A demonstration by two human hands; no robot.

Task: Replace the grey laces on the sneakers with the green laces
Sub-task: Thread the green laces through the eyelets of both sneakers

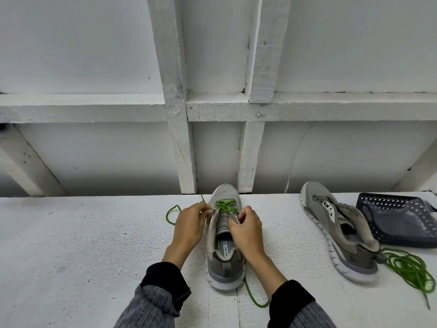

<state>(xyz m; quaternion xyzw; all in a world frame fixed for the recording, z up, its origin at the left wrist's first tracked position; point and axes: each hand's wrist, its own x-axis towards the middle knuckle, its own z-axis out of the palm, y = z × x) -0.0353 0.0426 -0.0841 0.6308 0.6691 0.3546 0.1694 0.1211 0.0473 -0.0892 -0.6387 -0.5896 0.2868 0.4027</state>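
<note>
Bench (82, 245): I am watching it carrying everything.
Centre sneaker (224, 245): standing mid-bench, half-laced.
Unlaced sneaker (340, 233): lying right, beside spare green lace (411, 268).
Hands: left hand (189, 226) and right hand (248, 230) pinching the green lace (223, 205) at the eyelets; risking uneven ends, a skipped eyelet.

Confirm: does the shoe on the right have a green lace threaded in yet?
No, the right shoe shows bare eyelets, and the spare green lace lies loose in a heap on the table beside its heel.
</note>
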